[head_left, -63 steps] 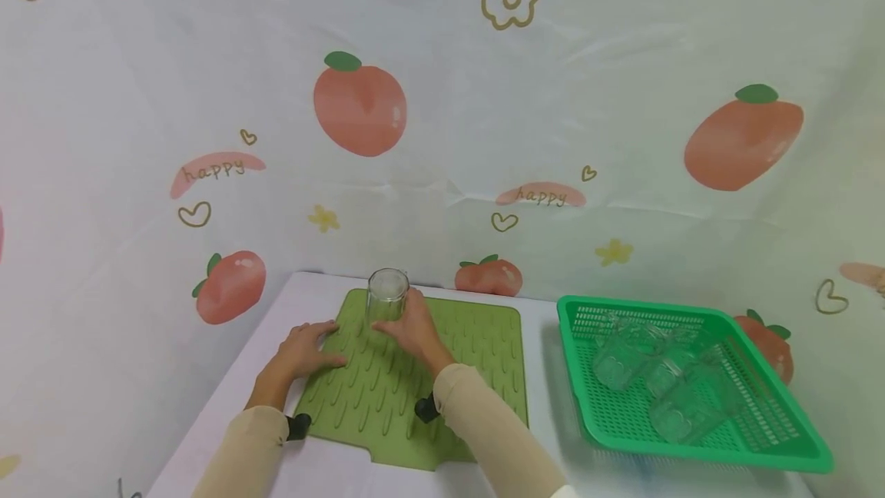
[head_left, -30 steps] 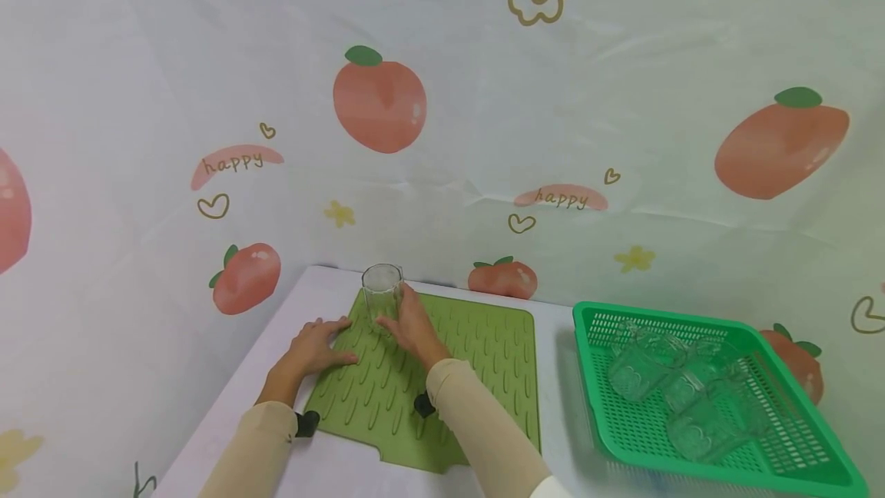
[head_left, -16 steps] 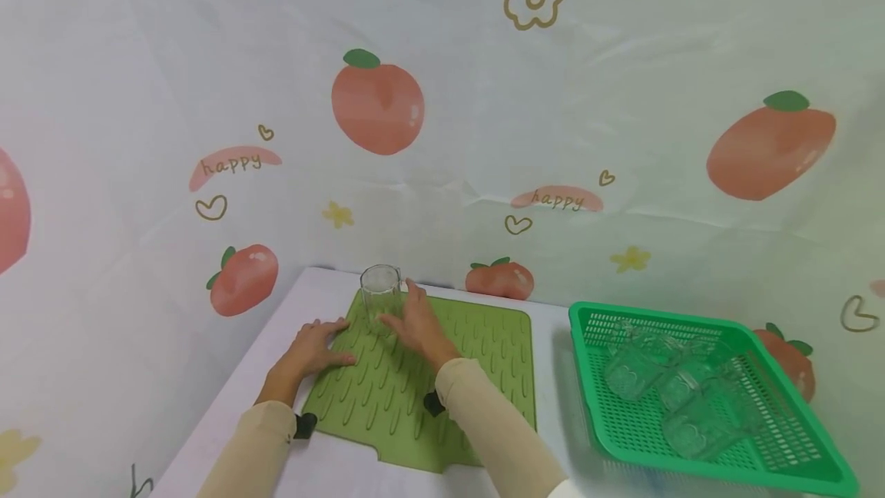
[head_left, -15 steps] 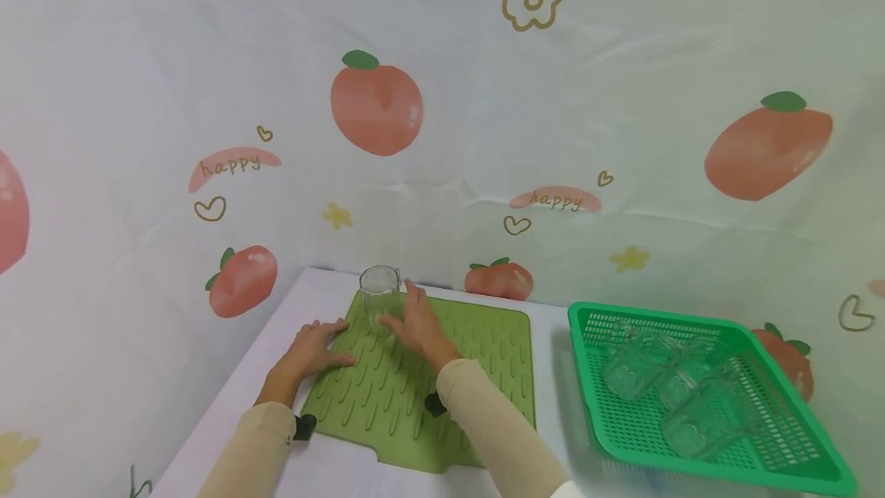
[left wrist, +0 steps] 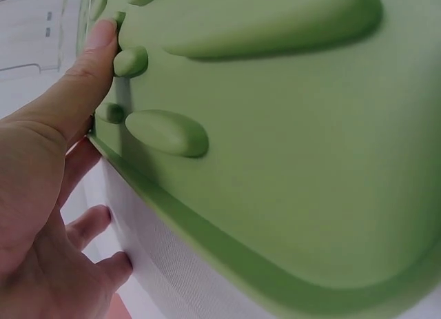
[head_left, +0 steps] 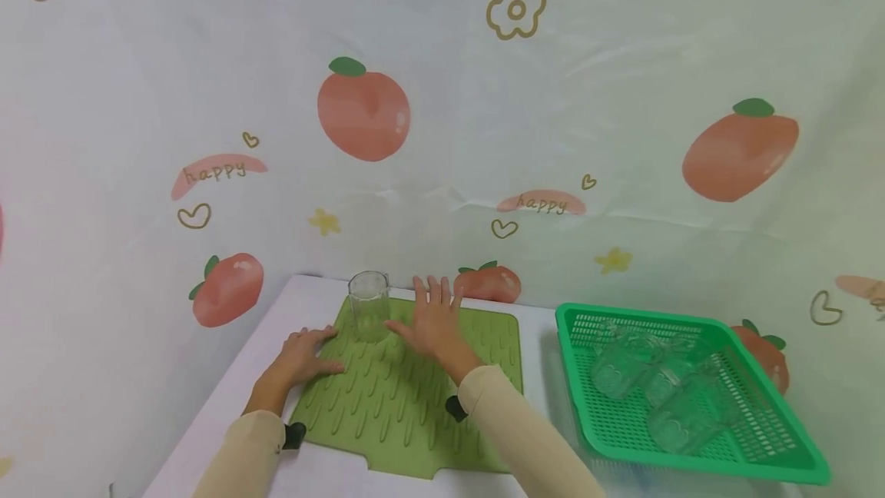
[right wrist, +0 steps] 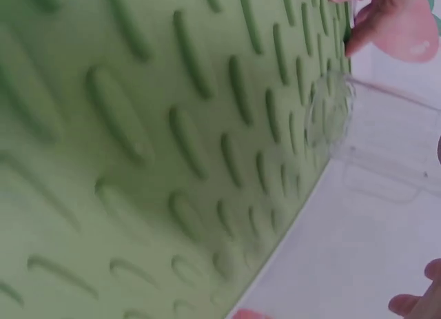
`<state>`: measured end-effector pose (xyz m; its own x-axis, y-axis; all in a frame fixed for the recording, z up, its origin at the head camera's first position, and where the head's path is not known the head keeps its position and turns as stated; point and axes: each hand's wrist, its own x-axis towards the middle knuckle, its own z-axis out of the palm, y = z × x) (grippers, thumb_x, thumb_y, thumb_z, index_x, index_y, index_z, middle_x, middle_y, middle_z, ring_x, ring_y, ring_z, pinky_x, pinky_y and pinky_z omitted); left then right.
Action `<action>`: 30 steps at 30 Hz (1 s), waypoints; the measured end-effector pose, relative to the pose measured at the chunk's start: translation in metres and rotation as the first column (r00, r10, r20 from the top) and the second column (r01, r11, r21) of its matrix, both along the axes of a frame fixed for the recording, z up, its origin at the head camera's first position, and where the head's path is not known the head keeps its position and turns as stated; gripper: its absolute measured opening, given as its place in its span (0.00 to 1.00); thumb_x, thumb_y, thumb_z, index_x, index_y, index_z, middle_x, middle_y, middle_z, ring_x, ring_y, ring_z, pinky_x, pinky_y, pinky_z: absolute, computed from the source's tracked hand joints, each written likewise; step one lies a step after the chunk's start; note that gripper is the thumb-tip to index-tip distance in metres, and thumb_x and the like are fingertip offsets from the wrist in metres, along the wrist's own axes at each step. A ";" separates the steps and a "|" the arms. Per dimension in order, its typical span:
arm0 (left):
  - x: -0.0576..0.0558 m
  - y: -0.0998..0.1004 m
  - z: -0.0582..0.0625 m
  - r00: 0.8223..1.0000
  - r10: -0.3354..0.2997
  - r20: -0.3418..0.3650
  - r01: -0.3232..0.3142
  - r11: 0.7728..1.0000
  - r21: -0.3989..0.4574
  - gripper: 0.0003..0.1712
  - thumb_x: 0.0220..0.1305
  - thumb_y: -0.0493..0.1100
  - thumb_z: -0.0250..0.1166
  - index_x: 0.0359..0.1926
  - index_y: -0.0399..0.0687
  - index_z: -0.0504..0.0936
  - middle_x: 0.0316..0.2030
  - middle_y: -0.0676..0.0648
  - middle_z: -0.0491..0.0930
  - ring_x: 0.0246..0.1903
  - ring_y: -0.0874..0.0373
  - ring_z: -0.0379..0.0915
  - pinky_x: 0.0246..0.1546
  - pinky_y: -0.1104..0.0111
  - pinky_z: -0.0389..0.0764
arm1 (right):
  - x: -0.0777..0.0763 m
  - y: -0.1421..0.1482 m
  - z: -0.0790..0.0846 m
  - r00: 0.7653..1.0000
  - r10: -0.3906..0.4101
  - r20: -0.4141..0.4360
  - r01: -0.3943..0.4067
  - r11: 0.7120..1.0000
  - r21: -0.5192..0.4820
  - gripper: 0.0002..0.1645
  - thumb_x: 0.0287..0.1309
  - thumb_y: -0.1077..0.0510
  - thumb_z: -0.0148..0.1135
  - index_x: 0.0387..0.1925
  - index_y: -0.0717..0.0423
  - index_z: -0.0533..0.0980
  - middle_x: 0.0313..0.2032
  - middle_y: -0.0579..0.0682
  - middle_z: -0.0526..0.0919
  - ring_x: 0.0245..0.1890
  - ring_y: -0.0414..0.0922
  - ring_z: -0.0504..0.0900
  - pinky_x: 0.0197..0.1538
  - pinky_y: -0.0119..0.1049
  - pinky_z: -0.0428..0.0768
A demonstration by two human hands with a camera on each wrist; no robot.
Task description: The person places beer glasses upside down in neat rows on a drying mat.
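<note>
A clear glass mug stands upright on the back left corner of a green ridged mat. In the right wrist view the glass mug has its handle on the back side. My right hand is just right of the mug with fingers spread, apart from the glass and holding nothing. At the mat's left edge rests my left hand, thumb and fingers spread. The left wrist view shows the left thumb lying on the mat's top and the other fingers beside its edge.
A green plastic basket with several clear glass mugs lying in it stands to the right of the mat. Both rest on a white table. Behind the table hangs a white cloth printed with fruit and flowers.
My right hand has let go of the glass mug, drawn back to the right and spread its fingers. The mug stays on the mat. My left hand keeps its place at the mat's edge.
</note>
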<state>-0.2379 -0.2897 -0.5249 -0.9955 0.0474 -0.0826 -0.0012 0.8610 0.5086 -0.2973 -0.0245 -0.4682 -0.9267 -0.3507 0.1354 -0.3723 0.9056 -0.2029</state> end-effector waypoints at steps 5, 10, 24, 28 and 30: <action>0.001 0.000 -0.001 1.000 0.007 0.017 -0.007 1.000 0.011 0.49 0.52 0.56 0.79 0.70 0.40 0.72 0.72 0.31 0.67 0.71 0.18 0.50 0.68 0.28 0.58 | 0.002 0.018 0.006 1.000 -0.025 0.010 0.025 0.999 0.021 0.60 0.61 0.18 0.50 0.81 0.47 0.49 0.81 0.59 0.49 0.82 0.62 0.45 0.77 0.72 0.50; 0.002 0.002 0.002 1.000 0.005 0.012 -0.005 1.000 0.006 0.49 0.52 0.56 0.79 0.70 0.39 0.73 0.72 0.31 0.67 0.70 0.18 0.51 0.67 0.28 0.59 | 0.008 0.039 0.011 0.998 -0.057 0.036 0.056 0.998 0.017 0.59 0.61 0.18 0.50 0.81 0.45 0.49 0.82 0.57 0.46 0.83 0.60 0.40 0.77 0.72 0.45; 0.002 0.001 0.006 1.000 -0.005 -0.006 0.005 1.000 0.001 0.49 0.52 0.56 0.79 0.70 0.38 0.72 0.71 0.30 0.67 0.70 0.17 0.52 0.67 0.28 0.59 | 0.019 0.101 0.019 0.999 -0.047 0.023 0.047 0.999 0.007 0.62 0.58 0.17 0.51 0.81 0.46 0.50 0.83 0.58 0.39 0.82 0.64 0.36 0.76 0.75 0.38; 0.002 0.002 0.005 1.000 -0.006 -0.005 0.006 1.000 0.002 0.49 0.51 0.56 0.80 0.69 0.38 0.73 0.71 0.30 0.68 0.70 0.17 0.52 0.67 0.28 0.60 | 0.021 0.116 0.022 0.998 -0.056 0.014 0.056 0.998 -0.002 0.64 0.57 0.17 0.52 0.82 0.46 0.47 0.83 0.58 0.39 0.82 0.65 0.37 0.75 0.75 0.36; 0.002 0.002 0.005 1.000 -0.007 -0.004 0.007 1.000 0.001 0.49 0.52 0.56 0.79 0.69 0.38 0.73 0.71 0.31 0.67 0.70 0.17 0.52 0.67 0.28 0.60 | 0.022 0.123 0.025 0.997 -0.070 0.020 0.070 0.998 0.001 0.64 0.57 0.18 0.52 0.82 0.46 0.45 0.83 0.57 0.37 0.83 0.64 0.35 0.76 0.75 0.34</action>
